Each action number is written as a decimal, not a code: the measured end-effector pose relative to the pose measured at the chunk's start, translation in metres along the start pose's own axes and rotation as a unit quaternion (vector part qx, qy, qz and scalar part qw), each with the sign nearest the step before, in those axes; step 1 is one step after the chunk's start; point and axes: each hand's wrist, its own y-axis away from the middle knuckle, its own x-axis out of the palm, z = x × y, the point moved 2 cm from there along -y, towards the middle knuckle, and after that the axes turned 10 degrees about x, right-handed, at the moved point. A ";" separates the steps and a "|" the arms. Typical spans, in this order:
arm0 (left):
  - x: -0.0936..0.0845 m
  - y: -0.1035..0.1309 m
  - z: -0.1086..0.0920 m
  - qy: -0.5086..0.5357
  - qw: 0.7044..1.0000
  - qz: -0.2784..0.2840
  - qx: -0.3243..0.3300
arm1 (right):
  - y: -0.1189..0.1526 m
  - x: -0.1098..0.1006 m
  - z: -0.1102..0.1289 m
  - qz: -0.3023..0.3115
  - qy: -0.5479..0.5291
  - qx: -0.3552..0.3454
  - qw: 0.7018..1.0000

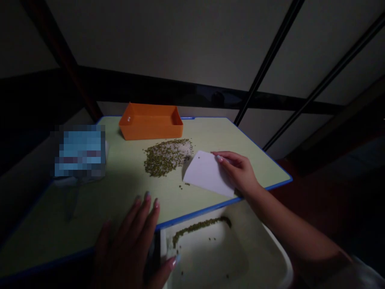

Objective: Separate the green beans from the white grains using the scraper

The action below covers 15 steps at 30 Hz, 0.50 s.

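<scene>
Dim room, pale wall behind dark slanted rails; a light green table (126, 188) with a blue edge fills the middle of the view. At far left a blurred blue patch (80, 150) sits on the table, with a faint thin object below it that I cannot make out. Near the bottom edge my left hand (129, 245) lies flat, fingers spread and clasping nothing, its palm on the table edge and its thumb reaching to the rim of a white tub (264, 249) held below the table. A line of green grains (198, 226) lies inside that tub. At the far edge stands an orange tray (150, 122), apparently empty. In front of it lies a loose pile of green beans and white grains (167, 156), well apart from my left hand. Just right of the pile, my right hand (239, 172) pinches a white card (207, 172) by its right edge. I judge the card light, thin and slightly bendy, best gripped along that edge; the grains look small, hard and prone to roll and scatter.
</scene>
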 end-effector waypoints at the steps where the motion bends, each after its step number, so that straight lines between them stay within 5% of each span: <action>1: 0.000 0.000 0.000 0.006 1.000 -0.002 0.004 | 0.000 0.000 0.000 0.000 0.003 0.001 1.000; 15: 0.000 -0.001 0.004 -0.007 0.998 -0.030 0.052 | -0.008 0.014 0.015 0.076 0.074 -0.020 0.994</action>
